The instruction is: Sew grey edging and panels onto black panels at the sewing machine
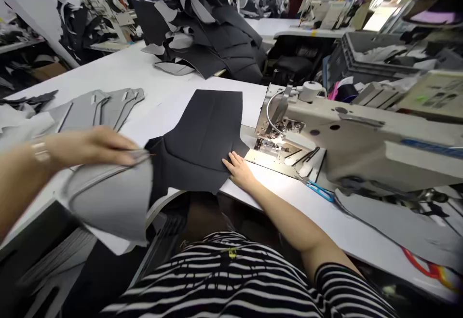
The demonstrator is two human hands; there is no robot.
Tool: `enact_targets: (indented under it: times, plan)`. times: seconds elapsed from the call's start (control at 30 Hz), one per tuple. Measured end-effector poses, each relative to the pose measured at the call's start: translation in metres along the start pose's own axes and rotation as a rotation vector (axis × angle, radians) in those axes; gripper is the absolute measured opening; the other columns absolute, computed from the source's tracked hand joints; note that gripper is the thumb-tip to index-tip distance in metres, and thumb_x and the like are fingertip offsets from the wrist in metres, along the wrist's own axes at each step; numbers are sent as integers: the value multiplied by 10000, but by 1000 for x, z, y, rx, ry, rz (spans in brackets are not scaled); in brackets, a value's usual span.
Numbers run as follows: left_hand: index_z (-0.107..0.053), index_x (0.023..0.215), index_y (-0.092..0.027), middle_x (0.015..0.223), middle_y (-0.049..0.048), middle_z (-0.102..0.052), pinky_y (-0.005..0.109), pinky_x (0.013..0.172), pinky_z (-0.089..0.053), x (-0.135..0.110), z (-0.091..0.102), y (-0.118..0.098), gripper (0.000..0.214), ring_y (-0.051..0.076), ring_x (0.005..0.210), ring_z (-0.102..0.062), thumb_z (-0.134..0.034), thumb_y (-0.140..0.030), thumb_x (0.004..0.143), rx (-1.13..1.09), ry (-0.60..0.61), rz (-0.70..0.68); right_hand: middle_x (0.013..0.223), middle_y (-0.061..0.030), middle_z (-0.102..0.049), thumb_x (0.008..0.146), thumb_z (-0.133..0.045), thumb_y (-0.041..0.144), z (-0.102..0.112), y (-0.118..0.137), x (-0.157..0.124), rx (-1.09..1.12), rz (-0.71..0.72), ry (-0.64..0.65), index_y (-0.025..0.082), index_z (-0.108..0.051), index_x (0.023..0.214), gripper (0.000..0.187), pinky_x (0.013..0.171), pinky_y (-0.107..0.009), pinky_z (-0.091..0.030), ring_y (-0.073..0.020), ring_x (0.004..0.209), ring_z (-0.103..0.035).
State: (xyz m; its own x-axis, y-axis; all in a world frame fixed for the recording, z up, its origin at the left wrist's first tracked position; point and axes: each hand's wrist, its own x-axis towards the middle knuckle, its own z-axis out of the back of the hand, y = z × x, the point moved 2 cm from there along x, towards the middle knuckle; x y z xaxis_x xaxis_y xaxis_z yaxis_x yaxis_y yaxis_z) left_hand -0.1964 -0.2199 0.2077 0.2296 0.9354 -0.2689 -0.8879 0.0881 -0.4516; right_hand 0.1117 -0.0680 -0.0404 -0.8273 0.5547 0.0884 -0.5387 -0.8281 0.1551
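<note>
A black fabric panel (202, 130) with stitched seam lines lies on the white table in front of me, left of the sewing machine (275, 139). My right hand (239, 169) rests on its lower right edge with fingers spread. Off to the left, my left hand (108, 147) pinches the top edge of a grey fabric piece (115, 200), which hangs over the table's front edge and shows a curved seam. Whether this grey piece is joined to the black panel I cannot tell. Motion slightly blurs my left hand.
Blue-handled scissors (320, 190) lie by the machine, above a long grey piece (398, 224). Grey cut pieces (97, 108) lie on the left. A large pile of black fabric (220, 33) covers the table's far side. A grey crate (372, 53) holds scraps at right.
</note>
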Motion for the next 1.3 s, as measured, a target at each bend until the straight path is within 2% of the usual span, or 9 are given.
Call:
enact_targets:
  times: [0.1, 0.23, 0.37, 0.5, 0.63, 0.8, 0.9, 1.03, 1.3]
  plan:
    - [-732, 818, -167, 735, -26, -698, 191, 621, -430, 125, -26, -48, 383, 111, 666, -587, -579, -517, 797, -50, 398, -122, 1479, -259, -343, 808, -659, 242, 2, 1, 0, 1, 18, 6, 105, -448, 1413, 655, 1088, -494, -303, -377, 1398, -279]
    - [-732, 822, -203, 816, -8, -718, 206, 684, -386, 260, -89, -88, 205, 133, 762, -613, -591, -348, 796, 381, 363, -219, 1374, -266, -462, 804, -664, 283, 4, 1, 0, -18, 49, -4, 57, -548, 1297, 555, 1063, -482, -314, -371, 1320, -374]
    - [-720, 955, -240, 1044, 38, -697, 241, 682, -375, 329, -145, -93, 224, 175, 919, -622, -546, -354, 871, 738, 328, -200, 1086, -222, -623, 839, -605, 317, 4, 0, 0, -20, 39, 48, 36, -648, 1091, 380, 1012, -488, -338, -346, 1104, -513]
    - [-692, 1002, -189, 1049, 89, -673, 289, 818, -396, 345, -160, -91, 266, 226, 1027, -584, -566, -393, 887, 828, 179, -257, 1092, -218, -624, 865, -552, 282, 2, -1, -1, -24, 53, 14, 47, -639, 1102, 345, 1032, -506, -298, -342, 1107, -503]
    - [-633, 1087, -118, 1133, 136, -630, 313, 827, -417, 332, -164, -100, 268, 252, 1076, -551, -635, -245, 851, 830, 34, -318, 1115, -210, -618, 886, -504, 240, 1, 0, -2, -12, 58, -22, 67, -622, 1111, 306, 1017, -504, -308, -340, 1100, -517]
    - [-679, 959, -91, 1015, 132, -665, 308, 821, -454, 307, -185, -95, 254, 231, 1021, -580, -440, -172, 941, 794, 119, -316, 1133, -209, -603, 893, -497, 259, 5, 1, -2, 14, 21, -21, 86, -594, 1097, 284, 998, -496, -327, -337, 1099, -527]
    - [-696, 939, -88, 1025, 130, -684, 335, 960, -431, 298, -187, -87, 265, 239, 1016, -592, -486, -246, 911, 725, 80, -346, 1057, -202, -628, 892, -487, 244, 8, 2, -1, 12, 16, 18, 81, -598, 1068, 265, 932, -491, -369, -336, 1029, -552]
    - [-709, 900, -106, 1010, 126, -701, 364, 965, -435, 294, -185, -88, 246, 251, 990, -614, -516, -241, 830, 635, 59, -339, 972, -182, -645, 874, -499, 227, 9, 3, 2, 49, 23, 24, 77, -619, 1004, 231, 874, -454, -399, -316, 946, -562]
    - [-700, 783, -134, 871, 103, -723, 352, 887, -476, 304, -193, -88, 241, 231, 858, -651, -481, -78, 700, 569, 0, -174, 1209, -236, -577, 832, -602, 319, -1, 2, 2, 46, 13, -87, 51, -532, 1223, 480, 1022, -520, -321, -363, 1180, -481]
